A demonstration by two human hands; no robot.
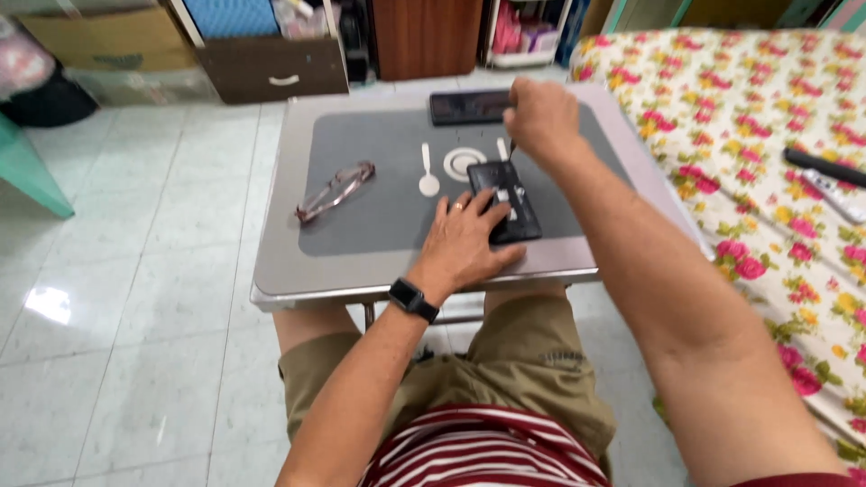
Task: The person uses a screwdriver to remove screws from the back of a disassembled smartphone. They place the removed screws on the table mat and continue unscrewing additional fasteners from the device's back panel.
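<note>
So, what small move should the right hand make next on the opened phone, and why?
Probably press the thin tool gently further into the opened phone: the right hand holds its tip at the phone's far end, while the left hand pins the phone on the grey mat.

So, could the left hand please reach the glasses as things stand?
Probably yes: the left hand rests on the phone, and the glasses lie on the bare mat to its left with nothing between.

Eyeglasses lie left of the opened phone; another phone lies behind.
</note>
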